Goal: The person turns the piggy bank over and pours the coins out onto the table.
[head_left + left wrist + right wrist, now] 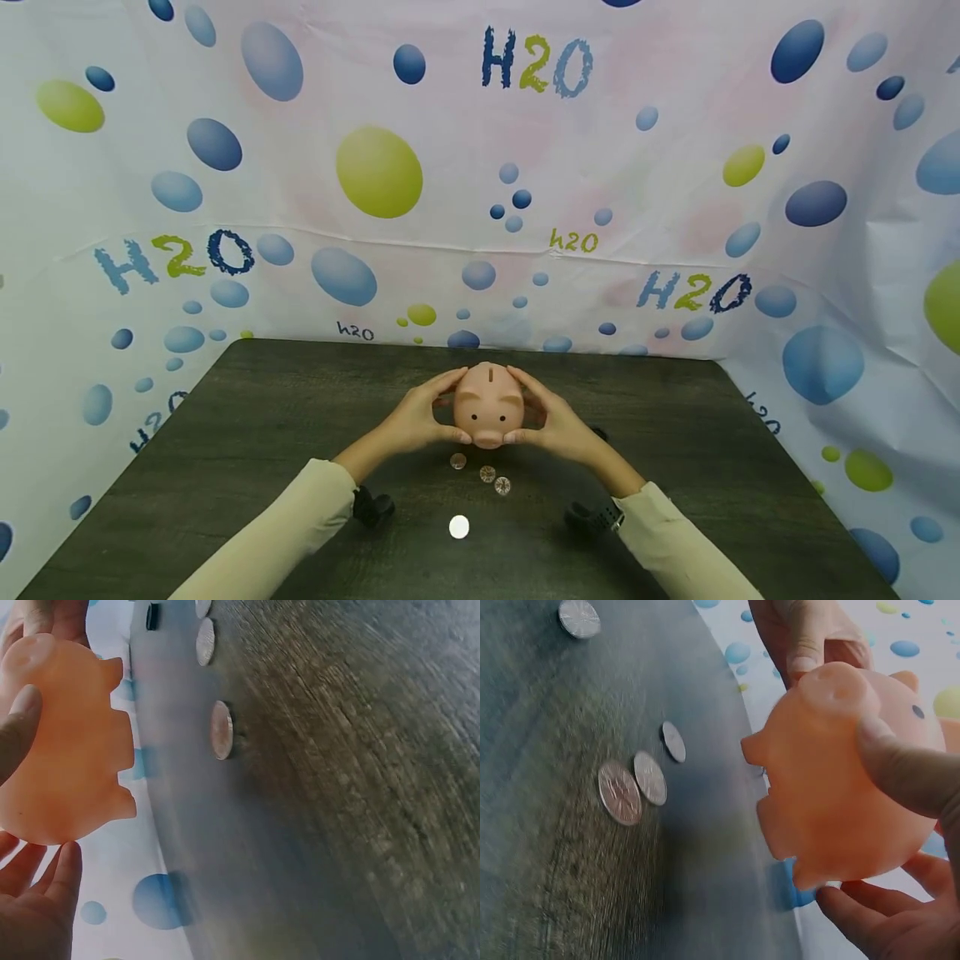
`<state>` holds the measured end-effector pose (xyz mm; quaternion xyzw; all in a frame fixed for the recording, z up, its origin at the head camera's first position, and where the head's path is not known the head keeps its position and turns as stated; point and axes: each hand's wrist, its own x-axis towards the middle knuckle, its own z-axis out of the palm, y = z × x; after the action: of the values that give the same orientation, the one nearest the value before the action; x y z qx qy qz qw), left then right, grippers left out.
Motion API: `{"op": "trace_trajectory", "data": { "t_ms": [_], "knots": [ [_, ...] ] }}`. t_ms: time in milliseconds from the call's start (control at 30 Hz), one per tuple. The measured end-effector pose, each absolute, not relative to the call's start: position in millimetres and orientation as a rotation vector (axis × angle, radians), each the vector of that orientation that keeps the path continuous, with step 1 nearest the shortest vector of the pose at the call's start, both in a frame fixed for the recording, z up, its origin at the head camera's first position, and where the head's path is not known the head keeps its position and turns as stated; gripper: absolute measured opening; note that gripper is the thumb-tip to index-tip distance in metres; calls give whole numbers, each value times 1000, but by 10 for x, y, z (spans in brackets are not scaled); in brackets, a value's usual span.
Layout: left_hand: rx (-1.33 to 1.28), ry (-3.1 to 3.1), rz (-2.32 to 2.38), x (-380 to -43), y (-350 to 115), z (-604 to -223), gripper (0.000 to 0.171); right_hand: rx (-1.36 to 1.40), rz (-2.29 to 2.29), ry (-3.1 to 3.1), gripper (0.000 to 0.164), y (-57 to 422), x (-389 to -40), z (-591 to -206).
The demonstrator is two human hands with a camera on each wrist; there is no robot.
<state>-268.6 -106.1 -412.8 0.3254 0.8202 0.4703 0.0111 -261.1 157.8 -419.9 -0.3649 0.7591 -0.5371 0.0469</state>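
A pink piggy bank (488,407) is gripped from both sides, its snout toward the head camera and the dark coin slot on top. My left hand (417,416) holds its left side in the head view, thumb beside the snout and fingers round the back. On the other side my right hand (558,422) grips it the same way. Both wrist views show the pig's stubby feet raised off the table. Below it lie three coins: one coin (458,461), a second coin (487,474) and a third coin (502,486). Nearer to me sits a bright, glaring coin (459,527).
The dark wood-grain table (300,392) reaches back to a white curtain (450,167) printed with blue and green dots and H2O lettering. Dark wrist straps with black devices show on both wrists, over pale sleeves (281,525).
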Motion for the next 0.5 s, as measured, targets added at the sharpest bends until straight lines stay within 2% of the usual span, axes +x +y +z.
{"op": "trace_trajectory", "data": {
  "t_ms": [500],
  "knots": [
    [936, 2645, 1426, -2772, -990, -4402, 97, -1013, -1610, 2209, 97, 1595, -2778, -4420]
  ]
}}
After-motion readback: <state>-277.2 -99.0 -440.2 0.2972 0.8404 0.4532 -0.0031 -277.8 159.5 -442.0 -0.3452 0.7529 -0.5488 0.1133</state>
